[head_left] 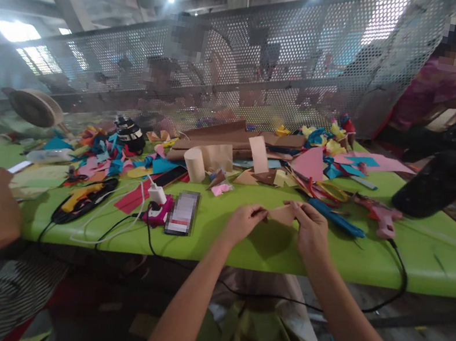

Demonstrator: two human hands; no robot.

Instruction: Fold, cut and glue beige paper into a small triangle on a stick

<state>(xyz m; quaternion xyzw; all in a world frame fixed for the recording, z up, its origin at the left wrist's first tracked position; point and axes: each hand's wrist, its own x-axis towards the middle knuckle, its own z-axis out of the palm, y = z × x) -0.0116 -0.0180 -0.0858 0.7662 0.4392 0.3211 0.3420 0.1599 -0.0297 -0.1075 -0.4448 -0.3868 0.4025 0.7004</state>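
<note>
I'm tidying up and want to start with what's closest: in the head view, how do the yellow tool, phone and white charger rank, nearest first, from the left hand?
From the left hand:
1. Phone, to its left.
2. White charger, just left of the phone.
3. Yellow tool, farthest left.

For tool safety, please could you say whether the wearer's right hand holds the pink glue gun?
No, the right hand pinches brown paper, while the glue gun lies apart.
</note>
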